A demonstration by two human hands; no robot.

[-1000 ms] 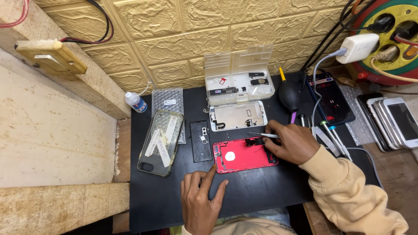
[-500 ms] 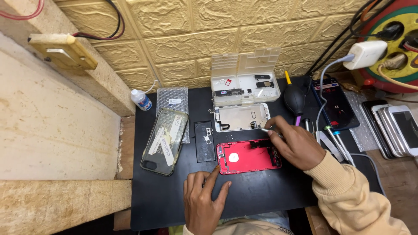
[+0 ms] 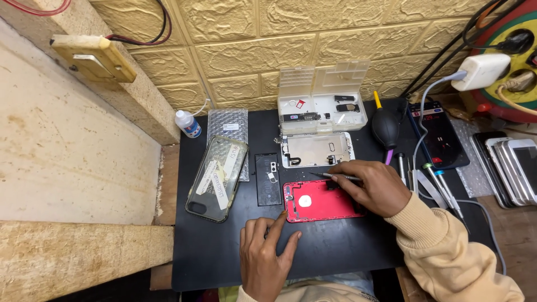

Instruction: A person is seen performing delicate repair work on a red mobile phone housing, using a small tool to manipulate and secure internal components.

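Observation:
A red phone housing (image 3: 319,202) lies open on the black mat (image 3: 224,251). My right hand (image 3: 372,187) rests on its right end and grips thin metal tweezers (image 3: 330,175), tips pointing left over the housing's upper edge. My left hand (image 3: 268,254) lies flat on the mat just below the housing's left corner, fingers spread, index finger touching the corner. Behind the housing sits a white phone frame (image 3: 316,150) and a clear plastic parts box (image 3: 321,106).
A black battery (image 3: 268,179), a clear phone case (image 3: 217,178) and bubble wrap lie left of the housing. A small white bottle (image 3: 187,123) stands at the back left. A black air blower (image 3: 385,127), a dark phone (image 3: 442,137), screwdrivers (image 3: 442,187) and stacked phones (image 3: 514,168) sit right.
My right hand has shifted slightly, bringing the tweezers down toward the red housing's top edge. My left hand stays on the mat.

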